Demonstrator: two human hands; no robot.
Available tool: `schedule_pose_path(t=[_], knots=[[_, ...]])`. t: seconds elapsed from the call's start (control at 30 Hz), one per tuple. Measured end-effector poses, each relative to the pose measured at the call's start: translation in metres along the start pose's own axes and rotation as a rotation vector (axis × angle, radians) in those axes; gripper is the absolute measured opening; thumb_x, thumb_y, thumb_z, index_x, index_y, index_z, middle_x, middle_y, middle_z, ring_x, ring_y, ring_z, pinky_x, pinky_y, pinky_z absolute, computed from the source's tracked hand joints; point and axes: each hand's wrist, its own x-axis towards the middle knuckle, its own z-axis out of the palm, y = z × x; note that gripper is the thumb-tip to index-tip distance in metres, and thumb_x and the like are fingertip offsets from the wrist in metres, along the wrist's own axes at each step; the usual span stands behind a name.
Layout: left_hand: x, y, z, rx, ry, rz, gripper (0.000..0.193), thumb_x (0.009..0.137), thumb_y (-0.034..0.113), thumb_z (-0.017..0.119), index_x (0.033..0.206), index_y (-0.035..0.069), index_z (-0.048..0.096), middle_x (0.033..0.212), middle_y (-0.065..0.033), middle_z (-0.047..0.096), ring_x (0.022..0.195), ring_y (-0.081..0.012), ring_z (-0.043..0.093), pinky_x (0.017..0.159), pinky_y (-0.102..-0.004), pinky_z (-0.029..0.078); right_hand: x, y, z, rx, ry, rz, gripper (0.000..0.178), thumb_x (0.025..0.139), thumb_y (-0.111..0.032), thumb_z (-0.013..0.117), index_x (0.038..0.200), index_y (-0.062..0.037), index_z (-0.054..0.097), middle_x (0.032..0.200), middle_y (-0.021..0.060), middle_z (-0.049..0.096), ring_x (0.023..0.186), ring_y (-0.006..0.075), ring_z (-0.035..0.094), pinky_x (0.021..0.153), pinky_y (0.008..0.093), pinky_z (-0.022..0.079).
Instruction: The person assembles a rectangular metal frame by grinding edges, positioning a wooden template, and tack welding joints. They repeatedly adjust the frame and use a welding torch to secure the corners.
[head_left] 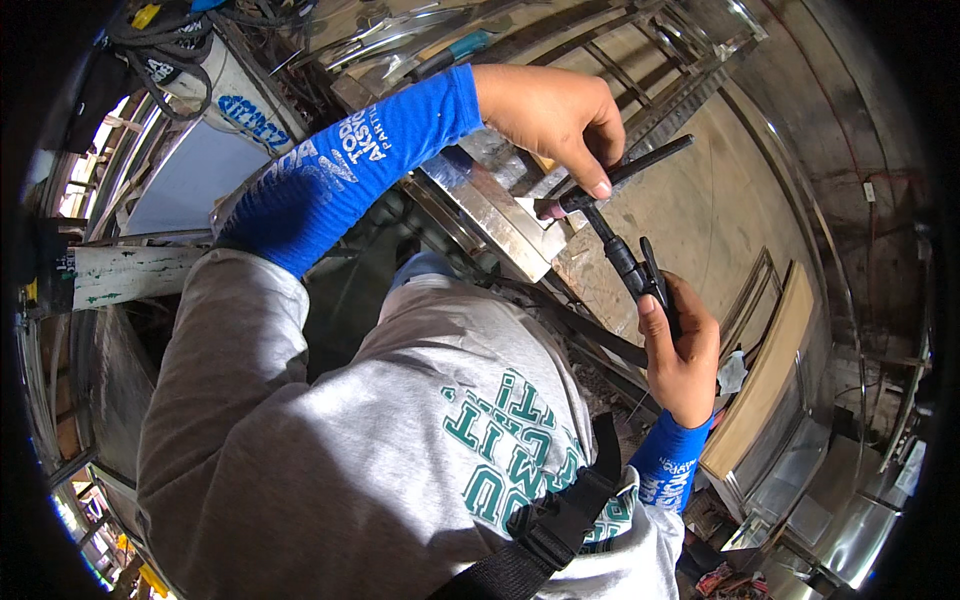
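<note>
A black welding torch (625,250) sits right of centre in the frame, its head up near a shiny steel piece (500,215) and its handle slanting down to the right. The right hand (680,355), below it at centre right, is clenched around the handle with the thumb along its side. The left hand (555,115), at upper centre, curls over the torch's head, fingertips pinching it and the back cap that pokes out to the right. Both forearms wear blue sleeves (330,180). A grey sweatshirt (330,440) fills the lower frame.
</note>
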Motion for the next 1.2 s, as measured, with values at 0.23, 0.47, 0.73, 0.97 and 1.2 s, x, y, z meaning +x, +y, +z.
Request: schedule_pose_path(t=[0.23,0.47,0.73,0.97,1.2], knots=[[0.003,0.006,0.009,-0.059,0.096,0.005,0.032,0.084,0.024,0.088,0.09,-0.001,0.068,0.078,-0.003,0.07,0.074,-0.009,0.062,0.069,-0.028,0.051,0.0,-0.001,0.002,-0.085,0.027,-0.055,0.028,0.099,-0.01,0.07,0.117,0.0104,0.065,0.085,0.0118,0.068,0.078,0.0124,0.056,0.07,0.0302,0.05],[0.004,0.003,0.009,-0.01,0.108,0.052,0.029,0.087,0.022,0.084,0.096,-0.002,0.07,0.08,-0.0023,0.069,0.076,-0.0087,0.062,0.071,-0.0272,0.05,-0.001,0.003,0.003,-0.075,0.048,-0.092,0.029,0.098,-0.01,0.07,0.118,0.0108,0.065,0.089,0.0167,0.072,0.082,0.0132,0.06,0.076,0.0313,0.052],[0.003,0.007,0.009,-0.06,0.051,0.021,0.031,0.086,0.023,0.085,0.095,-0.003,0.07,0.083,-0.0026,0.071,0.079,-0.0085,0.063,0.074,-0.0273,0.051,-0.001,0.001,0.001,-0.095,0.041,-0.059,0.031,0.098,-0.011,0.07,0.119,0.0112,0.065,0.089,0.0163,0.071,0.082,0.0129,0.06,0.074,0.0313,0.052],[0.005,0.002,0.012,-0.008,0.092,0.003,0.032,0.086,0.023,0.085,0.086,-0.004,0.069,0.071,-0.0038,0.066,0.069,-0.0075,0.055,0.065,-0.0288,0.047,0.002,0.002,0.0,-0.108,0.025,-0.112,0.03,0.098,-0.011,0.07,0.117,0.0115,0.065,0.087,0.0141,0.069,0.081,0.0122,0.059,0.072,0.0307,0.052],[0.011,-0.002,0.008,-0.057,0.007,0.056,0.026,0.088,0.019,0.081,0.089,-0.006,0.071,0.071,-0.0039,0.066,0.069,-0.0073,0.056,0.064,-0.0284,0.046,0.001,0.0,-0.002,-0.096,0.006,-0.099,0.027,0.098,-0.008,0.07,0.117,0.011,0.065,0.088,0.0126,0.068,0.08,0.0114,0.058,0.071,0.0295,0.051]])
